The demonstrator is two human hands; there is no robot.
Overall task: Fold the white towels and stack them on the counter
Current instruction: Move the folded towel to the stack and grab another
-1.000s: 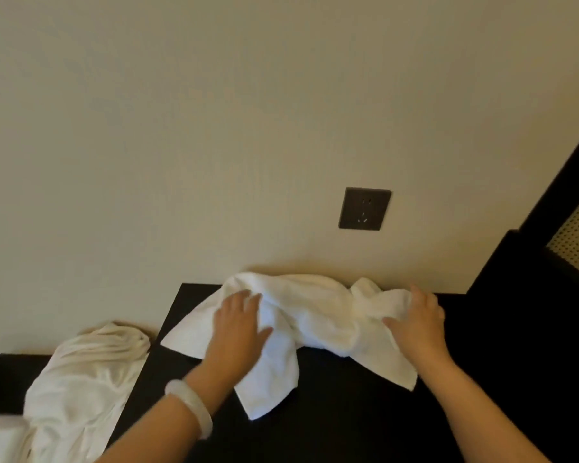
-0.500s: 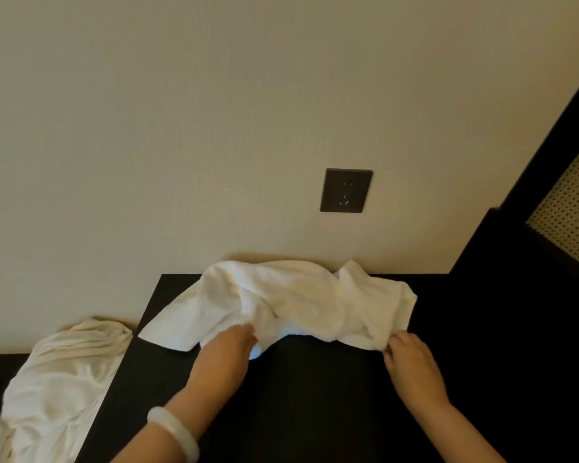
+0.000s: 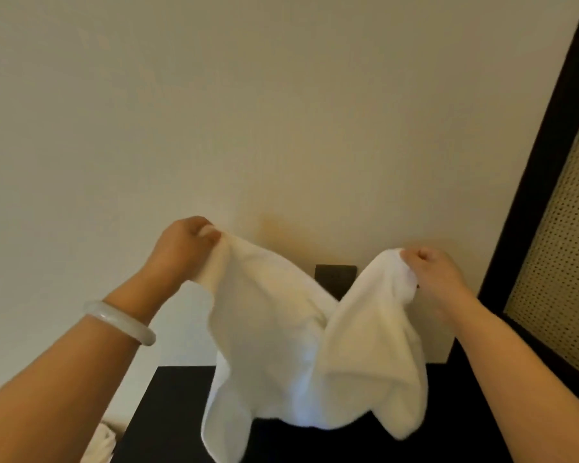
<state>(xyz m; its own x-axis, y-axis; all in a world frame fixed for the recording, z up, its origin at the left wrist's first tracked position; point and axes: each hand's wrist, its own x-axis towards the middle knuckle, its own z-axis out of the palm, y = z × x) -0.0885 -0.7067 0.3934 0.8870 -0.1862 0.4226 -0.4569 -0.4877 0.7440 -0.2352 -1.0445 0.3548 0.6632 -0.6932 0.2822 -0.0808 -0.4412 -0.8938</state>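
Above dark counter (image 3: pixel 168 412) — white towel (image 3: pixel 281 345) hanging, corners pinched in both hands' fingers (image 3: pixel 211 233).

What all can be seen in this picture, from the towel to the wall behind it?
white towel: one, white, held up in the air over the counter, pinched at two upper corners, sagging in the middle
counter: one, black, below the towel against the wall
wall socket: one, dark, on the wall, partly hidden behind the towel
wall: one, cream, filling most of the view
cloth pile: one, off-white, bottom left beside the counter, mostly cut off
woven panel: one, beige in a dark frame, far right
bracelet: one, pale, on the left wrist
left hand: one, gripping the towel's left corner
right hand: one, gripping the towel's right corner
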